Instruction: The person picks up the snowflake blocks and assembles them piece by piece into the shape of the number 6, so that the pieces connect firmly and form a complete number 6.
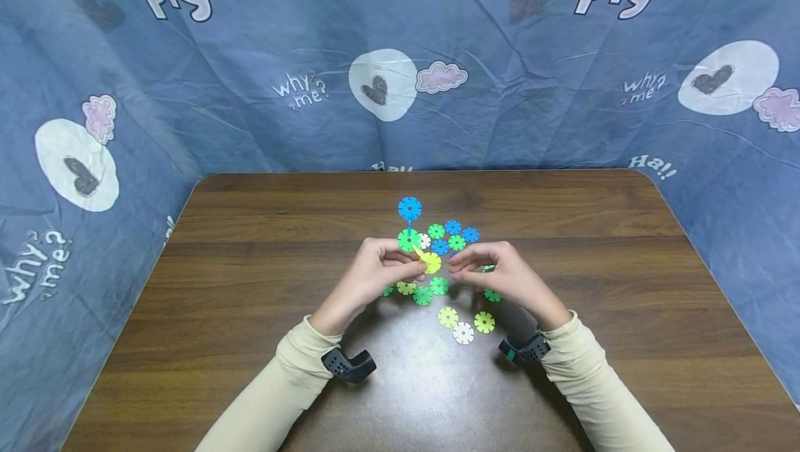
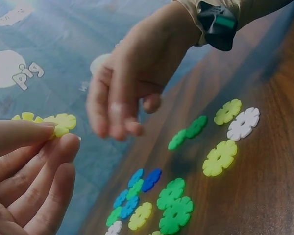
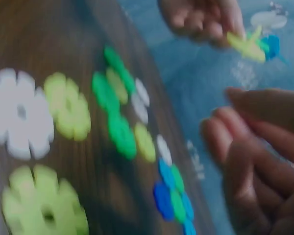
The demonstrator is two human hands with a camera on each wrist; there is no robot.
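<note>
Between its thumb and fingers the left hand pinches a yellow snowflake disc. That disc belongs to a joined chain of slotted plastic discs, with a green disc above it and a blue disc at the top. Another yellow piece shows nearly edge-on in the right wrist view. Just right of the chain is the right hand, apart from it, its fingers bent loosely. Nothing shows between those fingers in the left wrist view, where the right hand hangs above the loose discs.
Loose blue and green discs lie behind the hands. Several green ones are under and between them. Nearer the front are a white disc and a yellow-green disc. A printed blue cloth hangs behind the wooden table.
</note>
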